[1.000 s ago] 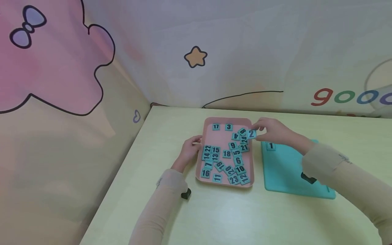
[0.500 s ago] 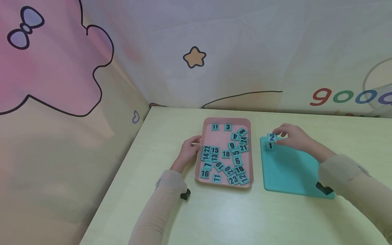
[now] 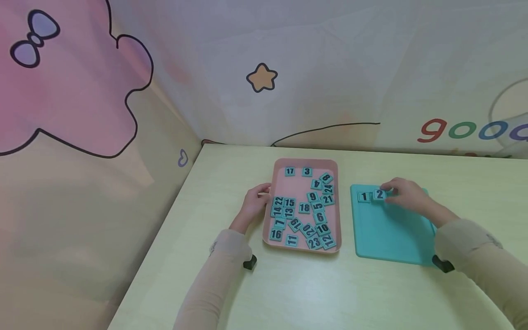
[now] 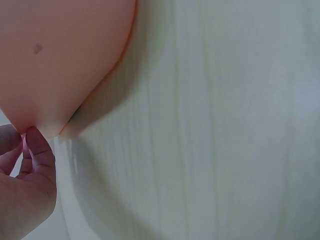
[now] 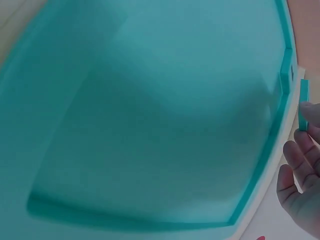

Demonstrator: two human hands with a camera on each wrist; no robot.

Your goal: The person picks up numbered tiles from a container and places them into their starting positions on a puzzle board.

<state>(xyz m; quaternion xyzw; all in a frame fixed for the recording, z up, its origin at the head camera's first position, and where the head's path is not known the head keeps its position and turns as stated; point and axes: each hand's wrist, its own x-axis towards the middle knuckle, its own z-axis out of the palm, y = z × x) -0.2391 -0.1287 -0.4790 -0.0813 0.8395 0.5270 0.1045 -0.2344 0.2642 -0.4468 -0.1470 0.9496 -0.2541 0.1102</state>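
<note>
My right hand [image 3: 408,196] pinches a teal number tile marked 2 [image 3: 379,195] between thumb and fingers. It is close over the top edge of the teal board [image 3: 396,238], just right of the tile marked 1 [image 3: 364,197]. In the right wrist view that tile [image 5: 304,102] appears edge-on, near the board's raised rim. At the left, my left hand [image 3: 253,204] holds the side of the pink tray [image 3: 288,185]; the left wrist view has thumb and fingertips pinching the tray's edge [image 4: 45,117].
Inside the tray lie several number tiles, among them 17 [image 3: 290,171] and 3 [image 3: 307,171] along the top, and 23 [image 3: 314,243] near the bottom. The pale table [image 3: 297,293] meets a printed wall cloth [image 3: 330,91] behind and at the left.
My right hand has carried the 2 tile from over the tray rightward to the board, first above the 1 tile, now beside it. The left hand stays at the tray's side.
</note>
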